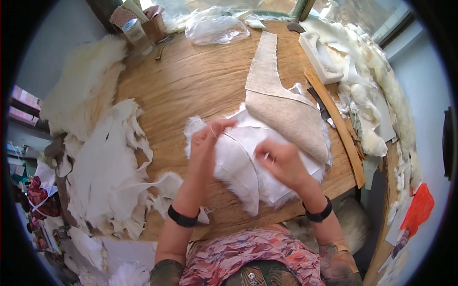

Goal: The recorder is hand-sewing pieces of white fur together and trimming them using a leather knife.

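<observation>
- At the near middle of the round wooden bench [191,86], a white, fluffy-edged piece of sheepskin [243,167] lies skin side up, flat on the wood, directly under both hands.
- Left hand [206,143]: fingers drawn together in a pinch at the upper left edge of the white piece; a thin pale thread [213,134] runs past the fingertips. Closed around the thread or the edge; which of the two cannot be told.
- Right hand [282,161]: curled down, knuckles up, resting on the middle of the white piece. A small pale sliver shows between the fingers, too small to identify. Fingers closed.
- Black bands on both wrists.
- A beige felt-like cut panel [281,109], with a long narrow strip running toward the far edge and a wide rounded part, overlaps the far right side of the white piece, touching it.
- Right of the panel: a long wooden strip [341,126] lies slanted along the bench edge, with a dark slim tool [318,102] just beside it.
- Far right: a white shallow tray [318,57], then a heap of cream wool fleece [377,86].
- Left edge: torn white hide scraps [102,167] hang over the rim; a larger cream fleece [83,86] sits behind them.
- Far edge: a crumpled clear plastic bag [214,26], a glass jar [136,32] and a brown box of tools [152,24].
</observation>
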A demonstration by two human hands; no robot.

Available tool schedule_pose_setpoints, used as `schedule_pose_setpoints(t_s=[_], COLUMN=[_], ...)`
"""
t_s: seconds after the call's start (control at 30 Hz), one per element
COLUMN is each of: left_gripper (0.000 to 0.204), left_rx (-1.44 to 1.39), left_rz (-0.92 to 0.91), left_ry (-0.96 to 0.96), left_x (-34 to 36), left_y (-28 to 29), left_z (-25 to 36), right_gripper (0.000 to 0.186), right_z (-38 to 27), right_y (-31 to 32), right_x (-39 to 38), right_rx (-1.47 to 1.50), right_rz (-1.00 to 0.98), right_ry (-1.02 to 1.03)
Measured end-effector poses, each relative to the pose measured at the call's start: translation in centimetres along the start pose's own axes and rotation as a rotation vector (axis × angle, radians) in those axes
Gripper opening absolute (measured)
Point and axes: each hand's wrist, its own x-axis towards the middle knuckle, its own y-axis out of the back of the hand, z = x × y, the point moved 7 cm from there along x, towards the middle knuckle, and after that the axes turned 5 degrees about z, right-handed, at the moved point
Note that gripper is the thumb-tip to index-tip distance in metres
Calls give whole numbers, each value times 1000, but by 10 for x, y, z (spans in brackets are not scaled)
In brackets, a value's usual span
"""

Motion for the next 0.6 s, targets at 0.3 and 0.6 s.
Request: schedule_pose_setpoints(t_s=[0.3,0.6], left_gripper=[13,6], left_rx=[1318,1320], left_rz=[132,179], left_ry=[-608,-574], left_x=[14,19], left_y=[15,21], left_z=[-18,-24], right_gripper=[11,10], right_z=[3,27], right_y=[-60,-49], right_x=[-42,-39], right_rx=[79,-82], right_rz=[-410,-264], right_ry=[85,47])
